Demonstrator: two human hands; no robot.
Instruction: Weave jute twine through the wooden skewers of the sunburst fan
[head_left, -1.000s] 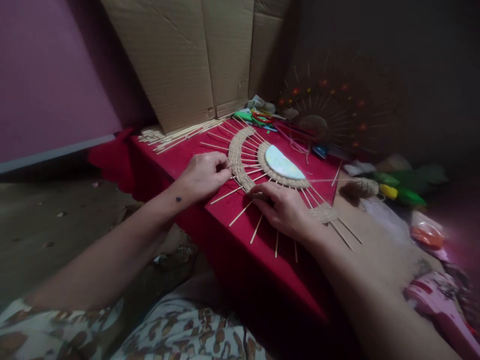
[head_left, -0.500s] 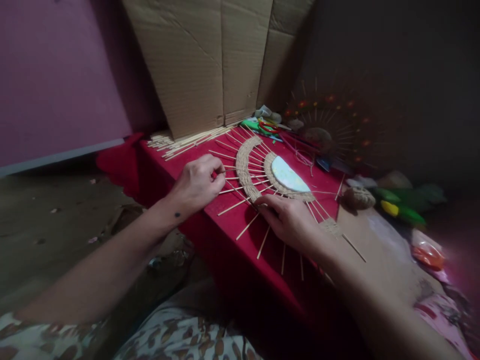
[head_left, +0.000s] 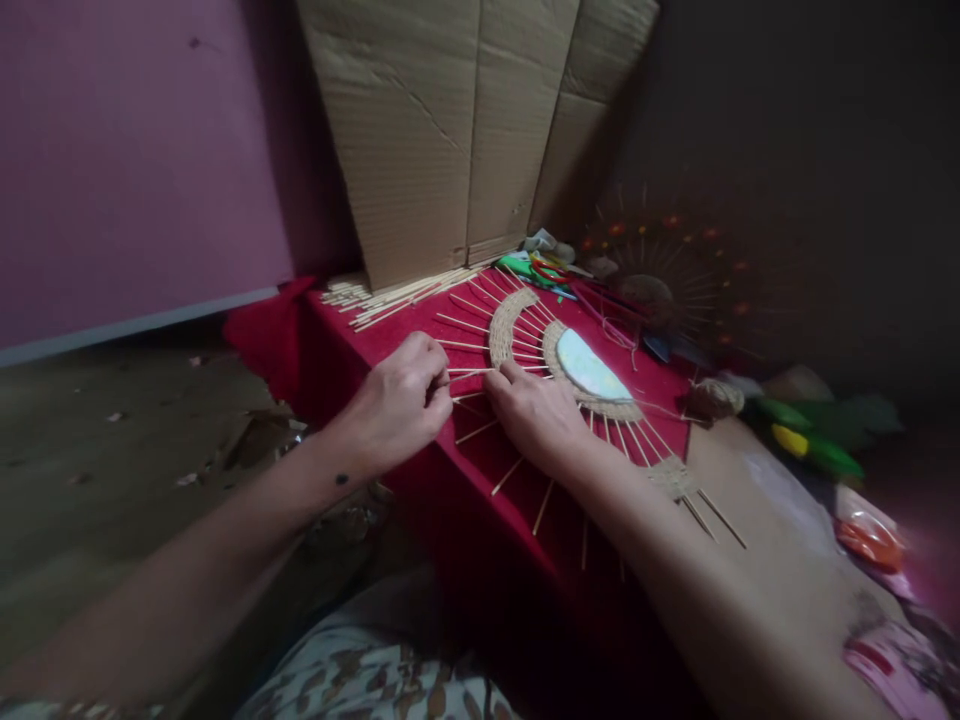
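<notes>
Shifting up the outer woven band [head_left: 510,325] with the right hand [head_left: 536,415], closer to the left than a moment ago. Bent over the band there; can't tell whether pinching. Pinching thumb to finger with the left hand [head_left: 397,405], right at the stick tips; can't tell on what. Lying flat, the stick fan [head_left: 471,320], tips near the edge of the red cloth [head_left: 476,490]. Beyond, past a strip of cloth, loose sticks [head_left: 405,293] against cardboard [head_left: 412,130].

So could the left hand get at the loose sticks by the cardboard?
Probably yes: the loose sticks lie just beyond the left hand, with only red cloth visible between.
</notes>
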